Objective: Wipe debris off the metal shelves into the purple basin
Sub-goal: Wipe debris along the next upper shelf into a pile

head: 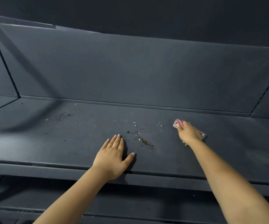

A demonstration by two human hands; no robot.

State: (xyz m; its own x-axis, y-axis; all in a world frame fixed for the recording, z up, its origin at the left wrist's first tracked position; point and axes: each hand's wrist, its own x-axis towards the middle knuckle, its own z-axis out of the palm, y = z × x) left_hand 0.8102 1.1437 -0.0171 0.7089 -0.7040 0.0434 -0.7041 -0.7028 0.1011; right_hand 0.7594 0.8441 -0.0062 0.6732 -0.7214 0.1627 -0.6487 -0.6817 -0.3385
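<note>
r hand sits at about 2 o'clock on the metal shelf, fingers curled down over a pink cloth, pressing it flat onto the surface. cloth pokes out both sides of the hand, so it looks bunched under the palm, prob to give a wide wiping edge.

l hand lies flat near the front lip at 6 o'clock, fingers straight and spread, thumb out to the right, holding nothing. looks like it's there to brace the body while the other arm reaches deep, or to act as a stop for the crumbs. can't say which.

debris: a brown streak w/ white specks lies btwn the two hands, just right of the l thumb. a few white bits sit just left of the cloth. a fainter dusty patch is off at 10 o'clock near the back wall, well apart from both hands.

purple basin not in view; a lower shelf shows under the front edge. most of the dirt is unswept, so the job seems early. next sweep likely runs r to l, gathering the specks toward the streak.
</note>
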